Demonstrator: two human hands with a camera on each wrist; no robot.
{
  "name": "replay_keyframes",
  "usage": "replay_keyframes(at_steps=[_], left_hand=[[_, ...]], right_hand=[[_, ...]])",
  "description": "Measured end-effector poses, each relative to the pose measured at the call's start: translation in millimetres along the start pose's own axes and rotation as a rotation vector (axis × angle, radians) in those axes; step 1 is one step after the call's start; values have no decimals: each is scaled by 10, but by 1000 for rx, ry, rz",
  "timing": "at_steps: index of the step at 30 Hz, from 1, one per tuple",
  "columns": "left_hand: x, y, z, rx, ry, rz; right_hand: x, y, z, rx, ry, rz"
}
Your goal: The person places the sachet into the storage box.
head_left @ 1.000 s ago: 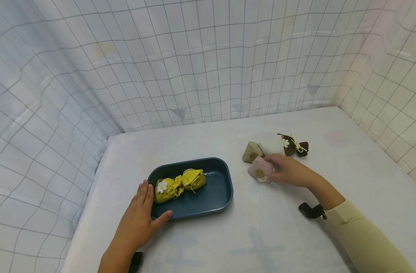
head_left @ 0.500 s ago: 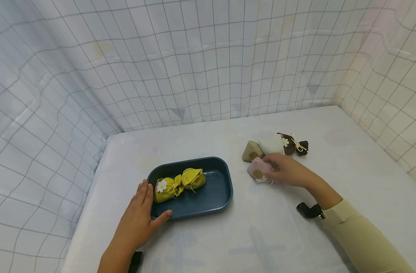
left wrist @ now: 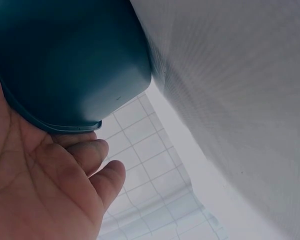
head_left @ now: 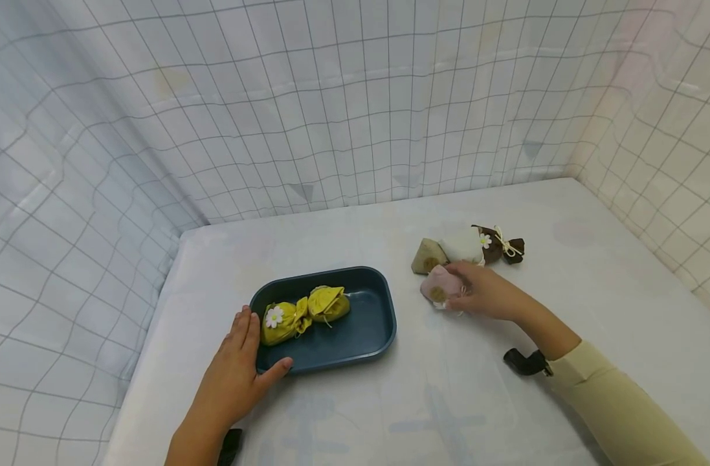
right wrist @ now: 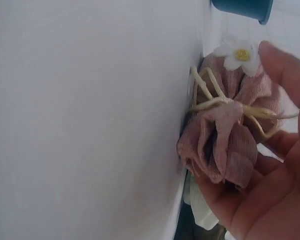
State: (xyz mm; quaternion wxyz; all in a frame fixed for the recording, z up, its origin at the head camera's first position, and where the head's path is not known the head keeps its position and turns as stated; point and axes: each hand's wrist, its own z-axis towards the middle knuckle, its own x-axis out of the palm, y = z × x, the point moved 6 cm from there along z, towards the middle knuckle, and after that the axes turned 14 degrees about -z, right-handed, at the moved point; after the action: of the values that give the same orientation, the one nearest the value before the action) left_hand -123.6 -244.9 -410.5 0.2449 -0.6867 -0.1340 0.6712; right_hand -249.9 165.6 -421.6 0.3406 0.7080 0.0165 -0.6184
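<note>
Little has shifted — right hand (head_left: 487, 292) still curls round the pink pouch (head_left: 440, 285) on the table (head_left: 448, 401), right of the blue tray (head_left: 384, 323). Left hand (head_left: 235, 372) stays flat against the tray — fingers straight. Risk: a loose pinch on the gathered neck could drop it.

You are seated at a small staged recording booth, not a lived-in room. A table (head_left: 448, 401) covered in pale, faintly patterned cloth fills the floor of the space. White sheeting printed with a thin dark grid (head_left: 331, 97) hangs as a backdrop on three sides, rippled and creased, meeting the table edge at the back and at both sides, so no walls, furniture or windows show. Black camera mounts are strapped at each of your wrists (head_left: 526, 362), which marks this as a data-collection setup. The only props are a dark blue tray (head_left: 384, 323) and a few small drawstring fabric pouches (head_left: 465, 246) laid on the cloth.
</note>
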Motion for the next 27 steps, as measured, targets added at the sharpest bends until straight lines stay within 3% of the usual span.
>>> replay_keyframes(at_steps=[10,17,27], left_hand=[[5,-1,3,-8,4,4],[7,-4,-6,6,-3,-3],[6,14,8,1,2,-7]], right_hand=[[-30,7,-13,53,-84,-36],[-105,69,-49,29,-161,-66],[-170,122,-84,5,-207,-6]])
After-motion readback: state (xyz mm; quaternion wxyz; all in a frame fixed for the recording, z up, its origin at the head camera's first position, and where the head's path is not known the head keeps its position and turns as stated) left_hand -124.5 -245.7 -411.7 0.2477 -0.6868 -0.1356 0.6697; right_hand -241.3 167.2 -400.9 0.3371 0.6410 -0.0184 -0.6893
